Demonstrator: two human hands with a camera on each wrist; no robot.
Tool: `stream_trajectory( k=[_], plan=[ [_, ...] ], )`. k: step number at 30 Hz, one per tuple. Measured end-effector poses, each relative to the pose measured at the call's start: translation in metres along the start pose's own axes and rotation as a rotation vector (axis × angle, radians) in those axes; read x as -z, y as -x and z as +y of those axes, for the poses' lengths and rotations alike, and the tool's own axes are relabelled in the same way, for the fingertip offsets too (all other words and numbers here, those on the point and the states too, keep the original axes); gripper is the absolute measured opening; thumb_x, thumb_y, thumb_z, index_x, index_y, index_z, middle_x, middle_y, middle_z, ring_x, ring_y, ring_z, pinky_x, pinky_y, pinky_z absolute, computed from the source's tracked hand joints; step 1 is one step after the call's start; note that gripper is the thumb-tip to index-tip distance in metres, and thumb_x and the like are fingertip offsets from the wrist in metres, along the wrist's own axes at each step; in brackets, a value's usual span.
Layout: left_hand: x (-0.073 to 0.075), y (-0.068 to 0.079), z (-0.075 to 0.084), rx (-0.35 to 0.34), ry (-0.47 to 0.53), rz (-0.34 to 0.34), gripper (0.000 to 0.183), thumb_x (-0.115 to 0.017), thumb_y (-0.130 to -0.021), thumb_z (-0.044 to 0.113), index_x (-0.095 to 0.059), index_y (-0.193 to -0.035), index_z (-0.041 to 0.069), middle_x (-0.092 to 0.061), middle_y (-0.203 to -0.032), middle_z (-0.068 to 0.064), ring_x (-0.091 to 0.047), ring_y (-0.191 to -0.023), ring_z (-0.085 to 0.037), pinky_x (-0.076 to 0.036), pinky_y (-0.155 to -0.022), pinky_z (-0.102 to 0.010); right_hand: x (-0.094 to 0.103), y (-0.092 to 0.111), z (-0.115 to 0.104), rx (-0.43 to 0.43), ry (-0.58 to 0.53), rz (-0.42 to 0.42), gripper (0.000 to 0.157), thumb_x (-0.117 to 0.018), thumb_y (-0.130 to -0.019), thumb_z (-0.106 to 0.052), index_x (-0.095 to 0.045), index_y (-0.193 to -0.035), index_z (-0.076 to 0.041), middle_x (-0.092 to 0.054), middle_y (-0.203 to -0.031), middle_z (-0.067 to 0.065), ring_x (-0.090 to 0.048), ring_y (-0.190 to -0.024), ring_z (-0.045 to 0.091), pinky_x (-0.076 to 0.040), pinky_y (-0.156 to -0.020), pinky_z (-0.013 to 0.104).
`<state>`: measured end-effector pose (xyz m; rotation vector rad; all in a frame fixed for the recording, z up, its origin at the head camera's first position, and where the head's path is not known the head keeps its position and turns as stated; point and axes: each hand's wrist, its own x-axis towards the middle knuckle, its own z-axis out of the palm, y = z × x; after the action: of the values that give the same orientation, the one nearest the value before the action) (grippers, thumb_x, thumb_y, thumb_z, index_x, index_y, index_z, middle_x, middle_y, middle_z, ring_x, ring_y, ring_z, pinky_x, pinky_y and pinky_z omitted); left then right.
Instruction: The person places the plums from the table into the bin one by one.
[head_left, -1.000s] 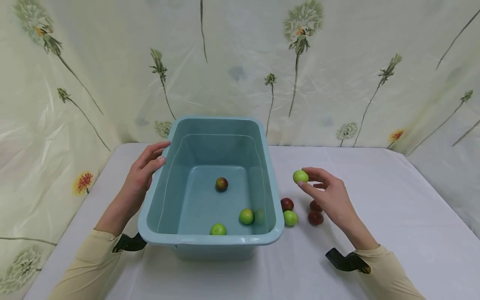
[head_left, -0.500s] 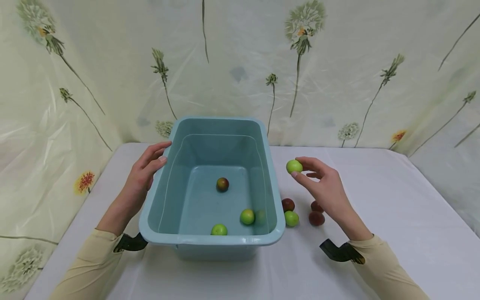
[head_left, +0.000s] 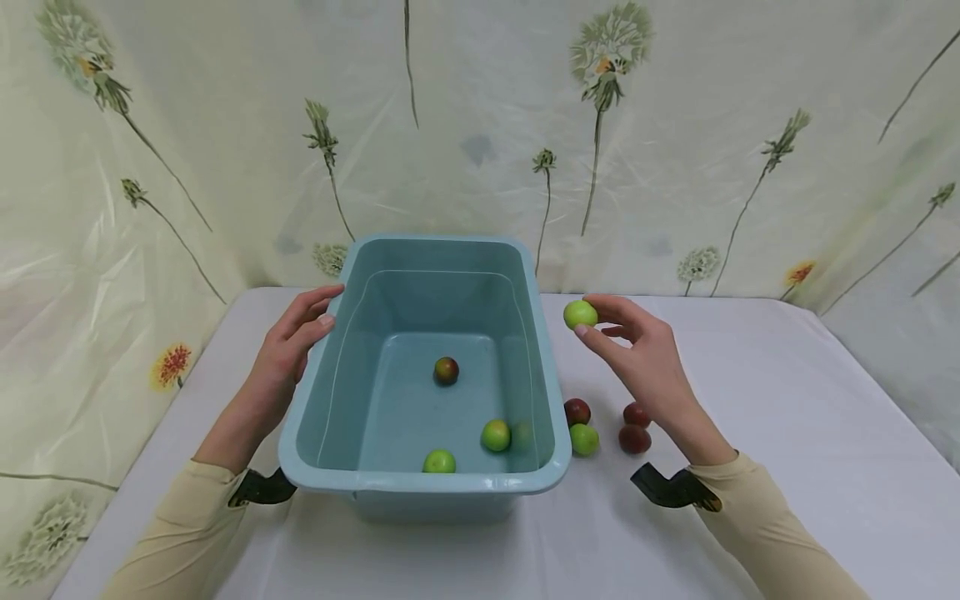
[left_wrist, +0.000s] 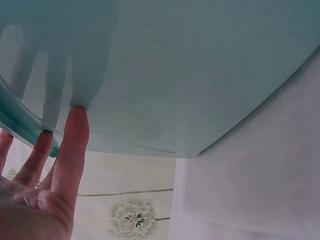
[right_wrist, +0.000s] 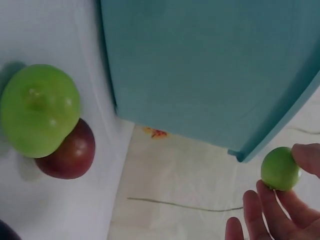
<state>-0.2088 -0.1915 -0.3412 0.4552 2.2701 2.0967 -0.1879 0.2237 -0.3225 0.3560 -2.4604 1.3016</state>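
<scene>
My right hand (head_left: 641,354) pinches a green plum (head_left: 581,314) between thumb and fingertips, in the air just right of the blue plastic basin (head_left: 420,481). In the right wrist view the pinched plum shows near the basin's rim (right_wrist: 287,125). My left hand (head_left: 281,350) touches the basin's left side with fairly straight fingers. Seen from the left wrist, one fingertip meets the outer wall (left_wrist: 150,100) and other fingers reach the rim. Inside the basin lie a reddish-brown plum (head_left: 446,371), a yellow-green plum (head_left: 496,435) and a green plum (head_left: 439,462), partly hidden by the front rim.
On the white tablecloth (head_left: 787,400), right of the basin, lie a dark red plum (head_left: 577,412) and a green plum (head_left: 584,440). Two more dark red plums (head_left: 634,439) sit beside my right forearm. A flower-printed sheet (head_left: 465,117) hangs behind the table.
My right hand, still pinching the green plum, has moved left and away from me, closer to the basin's right rim. The left hand and the basin stay put.
</scene>
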Motion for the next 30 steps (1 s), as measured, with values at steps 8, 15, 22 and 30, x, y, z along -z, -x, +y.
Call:
stream_trajectory(
  k=[8, 15, 22, 30],
  plan=[
    [0.001, 0.001, -0.001, -0.004, -0.005, -0.002, 0.044, -0.045, -0.104, 0.037, -0.043, -0.147, 0.025, -0.040, -0.146, -0.005, -0.045, -0.124, -0.023, -0.040, -0.095, -0.040, -0.006, -0.010, -0.010, 0.040, -0.069, 0.016, 0.041, -0.069, -0.094, -0.022, -0.061, -0.133, -0.015, -0.063, -0.121, 0.001, -0.057, -0.106, 0.015, -0.045, -0.089, 0.028],
    [0.000, 0.001, -0.001, -0.008, -0.004, -0.005, 0.044, -0.045, -0.104, 0.037, -0.043, -0.147, 0.025, -0.040, -0.146, -0.005, -0.045, -0.123, -0.023, -0.042, -0.093, -0.037, -0.010, -0.015, -0.038, 0.104, -0.112, 0.013, 0.037, -0.067, -0.094, -0.012, -0.061, -0.130, -0.005, -0.064, -0.120, 0.007, -0.056, -0.105, 0.016, -0.045, -0.090, 0.031],
    [0.000, 0.001, -0.001, -0.008, -0.005, -0.005, 0.044, -0.044, -0.104, 0.036, -0.043, -0.147, 0.026, -0.040, -0.146, -0.005, -0.045, -0.124, -0.023, -0.041, -0.094, -0.039, -0.014, -0.017, -0.070, 0.164, -0.153, -0.013, 0.034, -0.065, -0.093, -0.002, -0.060, -0.126, 0.004, -0.063, -0.122, 0.013, -0.055, -0.106, 0.017, -0.043, -0.093, 0.040],
    [0.000, 0.000, -0.001, -0.009, -0.008, -0.001, 0.044, -0.045, -0.104, 0.037, -0.043, -0.147, 0.026, -0.040, -0.146, -0.004, -0.043, -0.125, -0.023, -0.036, -0.098, -0.045, -0.023, -0.025, -0.084, 0.206, -0.143, -0.063, 0.036, -0.068, -0.091, -0.001, -0.060, -0.126, 0.003, -0.063, -0.122, 0.013, -0.055, -0.106, 0.018, -0.042, -0.094, 0.041]
  ],
)
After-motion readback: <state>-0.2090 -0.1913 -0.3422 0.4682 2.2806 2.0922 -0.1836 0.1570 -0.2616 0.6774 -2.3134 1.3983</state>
